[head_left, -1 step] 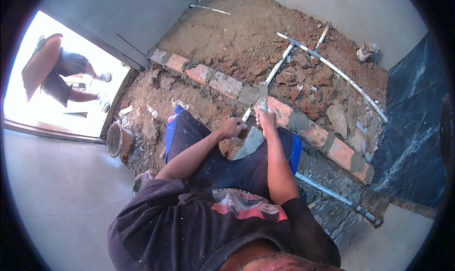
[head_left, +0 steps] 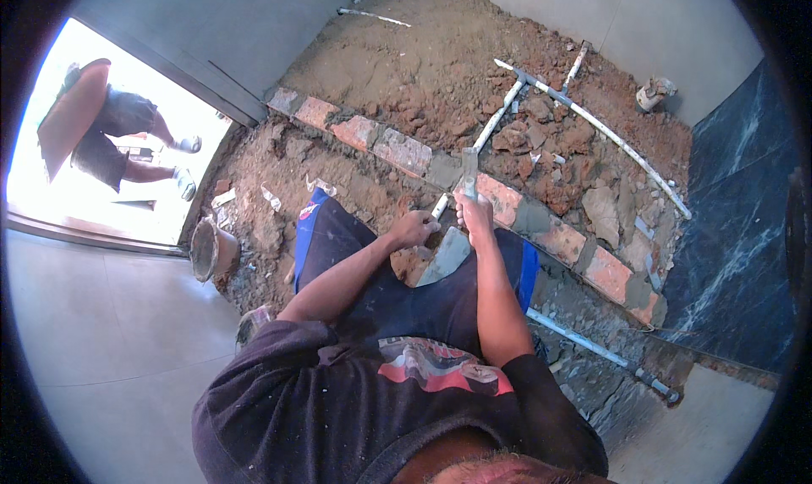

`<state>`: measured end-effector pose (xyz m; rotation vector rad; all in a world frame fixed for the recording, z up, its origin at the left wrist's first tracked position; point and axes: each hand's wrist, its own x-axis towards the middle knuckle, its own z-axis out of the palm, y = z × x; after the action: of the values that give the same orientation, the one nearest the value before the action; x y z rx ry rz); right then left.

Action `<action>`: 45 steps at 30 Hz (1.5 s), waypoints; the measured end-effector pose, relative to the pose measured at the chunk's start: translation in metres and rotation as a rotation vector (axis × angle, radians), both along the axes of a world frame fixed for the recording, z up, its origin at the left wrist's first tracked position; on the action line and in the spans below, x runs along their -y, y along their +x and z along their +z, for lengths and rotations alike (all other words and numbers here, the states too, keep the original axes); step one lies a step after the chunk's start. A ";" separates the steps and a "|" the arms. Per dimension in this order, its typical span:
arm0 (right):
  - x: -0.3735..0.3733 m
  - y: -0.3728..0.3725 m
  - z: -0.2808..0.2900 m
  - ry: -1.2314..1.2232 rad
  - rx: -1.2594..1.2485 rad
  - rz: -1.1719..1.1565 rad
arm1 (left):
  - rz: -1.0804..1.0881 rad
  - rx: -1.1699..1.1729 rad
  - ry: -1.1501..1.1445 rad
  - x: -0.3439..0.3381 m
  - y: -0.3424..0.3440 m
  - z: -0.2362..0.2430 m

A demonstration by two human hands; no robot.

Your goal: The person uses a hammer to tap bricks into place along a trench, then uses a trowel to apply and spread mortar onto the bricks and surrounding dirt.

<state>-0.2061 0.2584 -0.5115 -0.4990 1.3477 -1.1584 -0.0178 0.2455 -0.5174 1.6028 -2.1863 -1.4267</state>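
My left hand (head_left: pixel 413 228) is closed at the near end of a short white pipe (head_left: pixel 441 205), low beside the brick row. Just right of it, my right hand (head_left: pixel 475 213) grips a narrow, flat, pale grey tool (head_left: pixel 470 173); its exact kind cannot be made out. The tool points away from me, its far end over the row of mortared bricks (head_left: pixel 404 150). Between my knees, below both hands, lies a flat grey piece (head_left: pixel 447 257) with a straight edge. Part of the pipe is hidden by my fingers.
Beyond the bricks, white pipes (head_left: pixel 609 129) with grey fittings cross broken soil. Another pipe (head_left: pixel 584 338) runs at lower right. A bucket (head_left: pixel 213 250) stands at left near the doorway, where a person (head_left: pixel 114 133) bends. Dark marble-like panels (head_left: pixel 736 222) line the right.
The person in the doorway has shifted slightly, one foot moving a little. My hands and the things they hold look unchanged.
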 end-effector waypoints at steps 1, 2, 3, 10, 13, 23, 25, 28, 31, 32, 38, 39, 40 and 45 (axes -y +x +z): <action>0.000 0.001 -0.001 0.006 -0.004 0.000 | -0.014 0.002 -0.034 0.000 0.001 -0.001; 0.001 0.002 -0.002 0.012 -0.007 0.000 | -0.028 0.004 -0.067 0.000 0.001 -0.001; 0.001 0.002 -0.003 0.012 -0.007 -0.002 | -0.024 0.028 -0.064 -0.001 0.002 -0.002; -0.002 0.006 0.000 0.015 0.002 -0.015 | -0.055 0.058 -0.109 -0.003 0.001 0.002; -0.004 0.007 -0.001 0.013 -0.022 -0.021 | -0.061 0.086 -0.071 -0.002 0.002 0.003; -0.005 0.010 -0.002 0.019 -0.053 -0.002 | -0.046 0.107 -0.193 -0.002 0.011 -0.014; -0.004 0.004 -0.009 0.008 -0.055 -0.015 | -0.029 0.136 -0.257 0.000 0.003 -0.006; -0.005 0.004 -0.009 0.006 -0.078 -0.035 | -0.043 0.114 -0.371 0.010 0.009 0.001; -0.004 0.001 -0.011 0.019 -0.098 -0.045 | -0.064 0.087 -0.384 0.033 0.010 -0.003; -0.003 -0.001 -0.013 0.024 -0.100 -0.046 | -0.068 0.085 -0.371 0.045 0.009 -0.005; -0.009 -0.006 -0.020 0.043 -0.068 -0.058 | -0.024 0.301 -0.694 0.180 -0.007 -0.006; -0.008 -0.010 -0.021 0.058 -0.085 -0.073 | 0.010 0.341 -0.696 0.204 -0.015 -0.001; -0.007 -0.002 -0.021 0.068 -0.084 -0.066 | -0.019 0.350 -0.661 0.227 -0.004 -0.001; -0.002 0.034 -0.018 0.069 -0.045 -0.043 | -0.237 0.391 -0.570 0.260 0.061 -0.003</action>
<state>-0.1725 0.2600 -0.5293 -0.4509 1.4384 -1.1374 0.0430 -0.0146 -0.5207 1.5274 -2.7276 -0.4434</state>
